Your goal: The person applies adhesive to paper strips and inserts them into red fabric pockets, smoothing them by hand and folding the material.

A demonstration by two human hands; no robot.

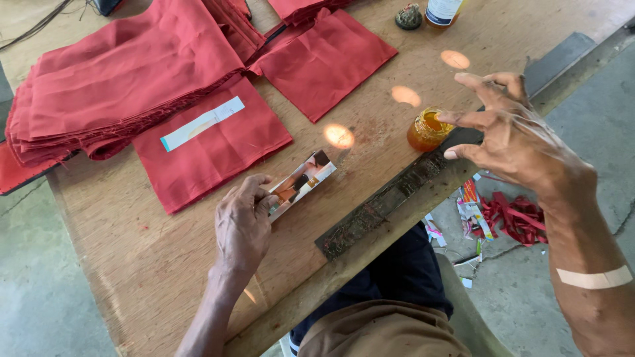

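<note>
My left hand (243, 223) rests on the wooden table (152, 258) and pinches the near end of a narrow printed paper strip (304, 181). My right hand (506, 132) hovers with fingers spread over a small open glass jar of amber glue (426, 130); its index fingertip reaches to the jar's mouth. A red cloth piece (211, 149) with a white and blue paper label (202, 123) lies flat just beyond my left hand.
A thick stack of red cloth pieces (112, 86) fills the far left, another red piece (324, 59) lies at the centre back. A dark metal bar (383, 201) lies along the table edge. A bottle (442, 12) stands at the back. Scraps (503, 215) litter the floor.
</note>
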